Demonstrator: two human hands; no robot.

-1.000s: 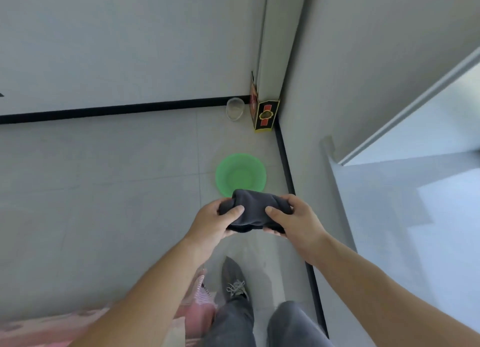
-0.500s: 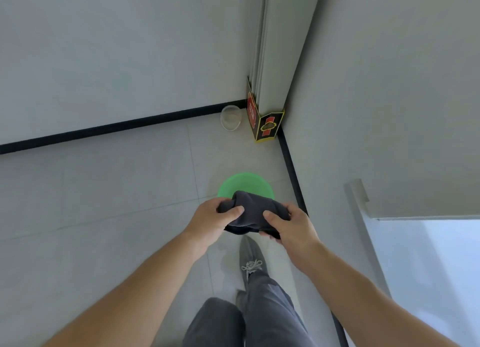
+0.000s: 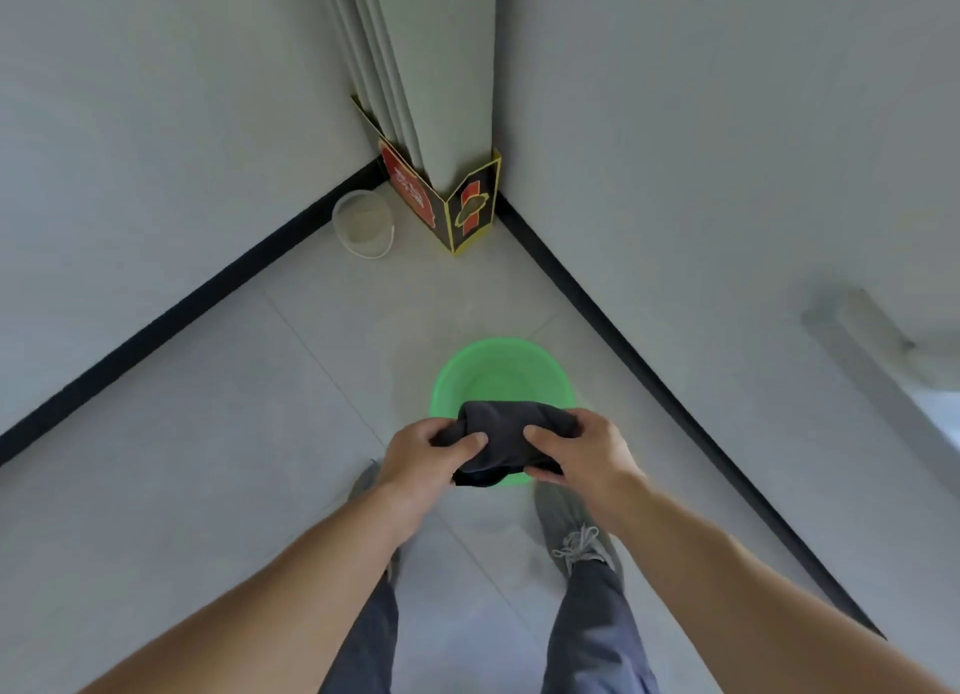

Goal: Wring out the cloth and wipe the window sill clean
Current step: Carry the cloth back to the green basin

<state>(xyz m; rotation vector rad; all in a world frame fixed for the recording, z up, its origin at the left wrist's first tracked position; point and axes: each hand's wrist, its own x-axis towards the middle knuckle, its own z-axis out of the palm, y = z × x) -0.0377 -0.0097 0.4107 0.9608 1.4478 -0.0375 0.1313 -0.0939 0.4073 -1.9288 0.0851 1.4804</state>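
Gripping the bunched dark cloth (image 3: 506, 441), left hand (image 3: 423, 459) and right hand (image 3: 584, 454) both curl tight around it. Round, glossy green basin (image 3: 501, 368) directly below on pale floor tiles (image 3: 208, 459).

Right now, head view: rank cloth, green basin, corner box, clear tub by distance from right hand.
1. Dark cloth: gripped in the right hand.
2. Green basin: on the floor just below.
3. Red-and-black box: in the corner.
4. Clear tub: left of the box.

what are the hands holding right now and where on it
Both hold the dark cloth above the green basin: left hand grips its left end, right hand its right end.
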